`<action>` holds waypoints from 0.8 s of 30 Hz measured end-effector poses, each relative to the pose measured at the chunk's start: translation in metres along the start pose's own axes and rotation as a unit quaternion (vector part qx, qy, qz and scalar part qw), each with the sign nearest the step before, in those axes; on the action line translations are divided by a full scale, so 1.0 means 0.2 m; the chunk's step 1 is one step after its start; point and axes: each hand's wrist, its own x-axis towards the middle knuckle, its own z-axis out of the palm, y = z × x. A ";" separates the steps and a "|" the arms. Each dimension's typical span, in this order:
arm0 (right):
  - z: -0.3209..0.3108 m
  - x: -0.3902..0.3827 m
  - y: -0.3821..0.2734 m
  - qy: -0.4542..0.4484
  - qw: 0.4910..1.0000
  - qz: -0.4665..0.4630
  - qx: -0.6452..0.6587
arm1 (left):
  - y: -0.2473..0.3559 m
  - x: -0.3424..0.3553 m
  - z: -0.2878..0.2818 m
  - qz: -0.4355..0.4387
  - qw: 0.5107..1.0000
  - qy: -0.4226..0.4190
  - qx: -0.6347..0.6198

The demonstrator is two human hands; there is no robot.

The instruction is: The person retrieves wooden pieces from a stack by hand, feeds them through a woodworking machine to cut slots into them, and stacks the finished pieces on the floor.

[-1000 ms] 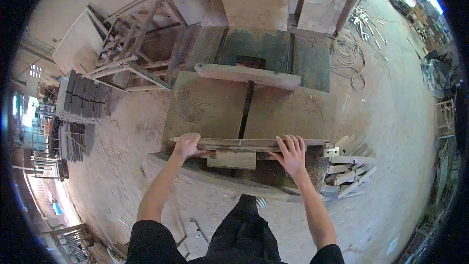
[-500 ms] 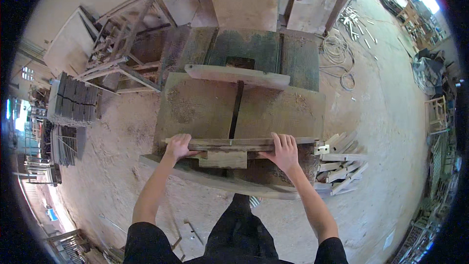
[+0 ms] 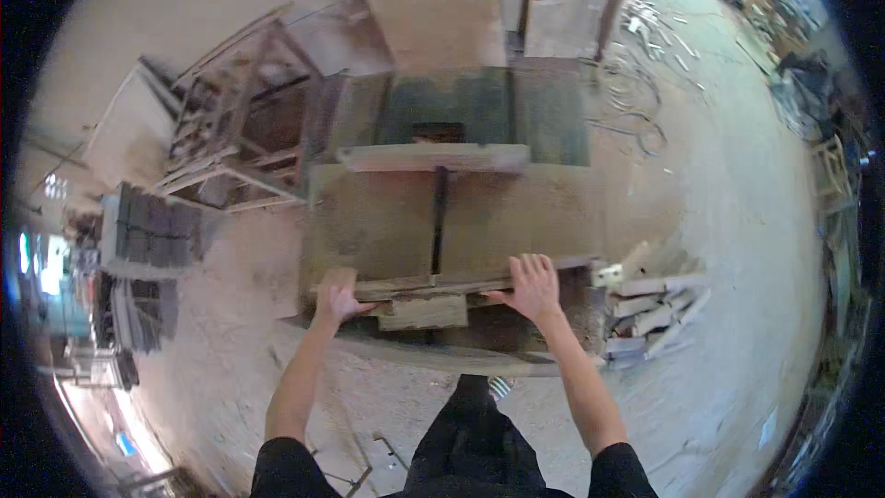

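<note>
My left hand (image 3: 338, 297) is closed over the left part of a wooden rail (image 3: 406, 288) along the near edge of a flat wooden sled board (image 3: 369, 231). My right hand (image 3: 534, 288) grips the same rail further right. Fingers lie over its far side and thumbs point inward on the near side. Between the hands, a pale wooden block (image 3: 422, 313) is fixed against the rail. A dark slot (image 3: 440, 221) runs down the middle of the board to a thick wooden crosspiece (image 3: 438, 158) at its far side. Motion blurs the picture somewhat.
Beyond the crosspiece lies a dark machine table (image 3: 544, 124) with a rectangular opening. Wood offcuts (image 3: 654, 314) are piled on the floor at right, with coiled hose or cable (image 3: 636, 120) farther back. A wooden frame (image 3: 244, 120) and stacked grey slats (image 3: 152, 226) stand at left.
The whole view has shifted, so the bench and surroundings sit somewhat lower in the picture. Both hands keep their grip on the rail; any travel of the board is hard to separate from head motion.
</note>
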 end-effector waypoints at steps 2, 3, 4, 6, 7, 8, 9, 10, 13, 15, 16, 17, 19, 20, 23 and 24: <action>0.05 0.02 -0.02 0.018 0.998 -0.022 0.048 | -0.01 0.01 -0.02 -0.003 0.998 -0.047 0.040; 0.07 0.03 -0.03 0.031 0.998 -0.031 0.054 | -0.03 0.02 -0.08 -0.042 0.991 -0.126 0.035; 0.08 0.05 -0.02 0.045 0.997 -0.038 0.057 | -0.04 0.05 -0.12 -0.053 0.987 -0.153 -0.019; 0.08 0.03 0.01 0.057 0.997 -0.026 0.051 | 0.02 0.09 -0.17 -0.046 0.978 -0.184 -0.083; 0.08 0.02 0.03 0.074 0.995 -0.030 0.065 | 0.06 0.08 -0.23 -0.084 0.983 -0.147 -0.068; 0.08 0.02 0.04 0.072 0.995 -0.024 0.063 | 0.07 0.05 -0.26 -0.130 0.984 -0.109 -0.049; 0.08 0.04 0.02 0.077 0.995 -0.027 0.061 | 0.02 -0.02 -0.25 -0.128 0.984 -0.112 -0.045; 0.07 0.05 0.01 0.083 0.994 -0.031 0.060 | -0.04 -0.09 -0.23 -0.194 0.974 -0.110 -0.043; 0.08 0.04 -0.01 0.076 0.994 -0.020 0.076 | -0.05 -0.08 -0.25 -0.286 0.945 -0.149 -0.048; 0.08 0.03 0.01 0.076 0.994 -0.014 0.071 | -0.04 -0.06 -0.25 -0.313 0.929 -0.190 -0.054; 0.08 0.02 0.02 0.077 0.995 -0.011 0.068 | -0.05 -0.06 -0.24 -0.329 0.923 -0.191 -0.051; 0.08 0.02 0.02 0.078 0.995 -0.010 0.069 | -0.06 -0.06 -0.23 -0.345 0.918 -0.191 -0.047; 0.09 0.04 0.00 0.074 0.994 -0.016 0.074 | -0.06 -0.10 -0.24 -0.358 0.918 -0.167 -0.036; 0.08 0.05 -0.01 0.074 0.994 -0.019 0.079 | -0.06 -0.13 -0.24 -0.366 0.919 -0.142 -0.027; 0.10 0.04 -0.01 0.093 0.992 -0.026 0.079 | -0.05 -0.12 -0.23 -0.328 0.928 -0.071 -0.160; 0.09 0.04 0.00 0.089 0.993 -0.024 0.073 | -0.04 -0.10 -0.24 -0.334 0.928 -0.065 -0.154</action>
